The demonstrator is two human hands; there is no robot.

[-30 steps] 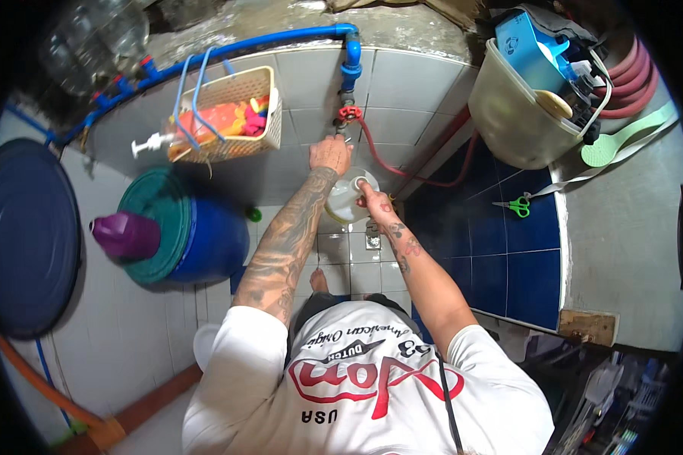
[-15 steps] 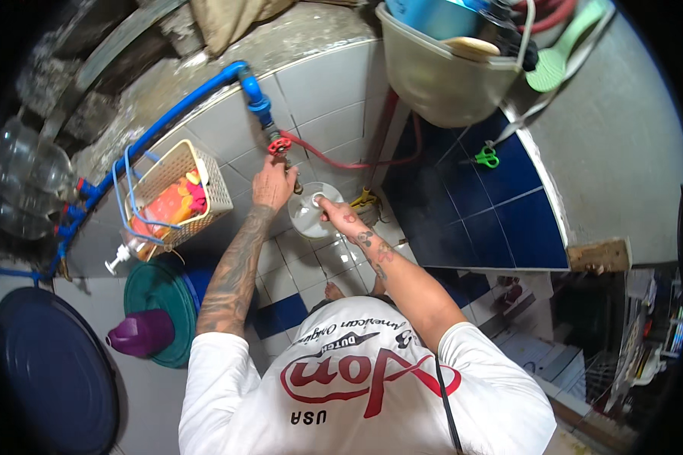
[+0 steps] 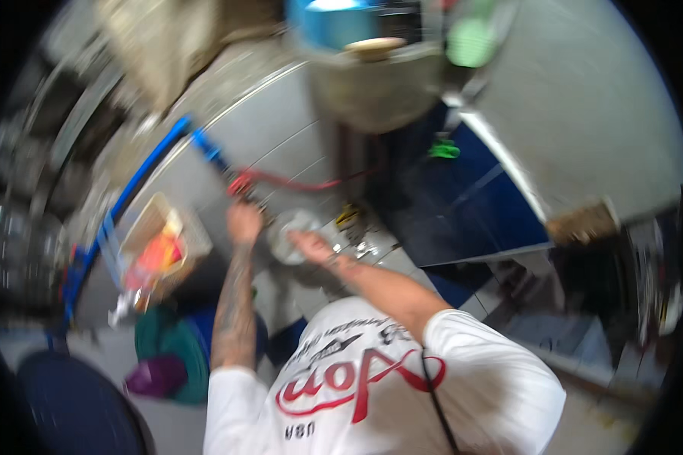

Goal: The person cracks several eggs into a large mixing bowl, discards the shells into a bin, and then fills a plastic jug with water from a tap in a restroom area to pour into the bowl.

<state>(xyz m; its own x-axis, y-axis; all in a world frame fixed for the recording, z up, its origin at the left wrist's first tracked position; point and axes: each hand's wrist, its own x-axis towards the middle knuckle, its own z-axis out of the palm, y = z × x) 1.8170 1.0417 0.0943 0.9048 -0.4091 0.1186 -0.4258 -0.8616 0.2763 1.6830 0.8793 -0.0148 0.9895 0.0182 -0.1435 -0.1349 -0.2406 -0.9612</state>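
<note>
The whole view is smeared by motion. My left hand (image 3: 244, 221) is up at the wall tap, its fingers curled at the red valve handle (image 3: 240, 184). Below and to the right of the tap, my right hand (image 3: 311, 246) grips a round, whitish translucent container (image 3: 287, 252), with the thumb on top. The container is seen from above, and its lower part cannot be made out. A blue pipe (image 3: 146, 168) leads to the tap, and a red hose (image 3: 303, 184) runs from it to the right.
A cream basket (image 3: 197, 241) with orange and pink items hangs left of my left arm. Beneath it are a green round lid (image 3: 193, 368), a purple dipper (image 3: 155, 377) and a dark blue lid (image 3: 72, 409). A pail (image 3: 372, 91) hangs above, near green scissors (image 3: 444, 149).
My head view has shifted and tilted, so the surroundings appear moved left and partly down. Both hands stay at the tap and the container.
</note>
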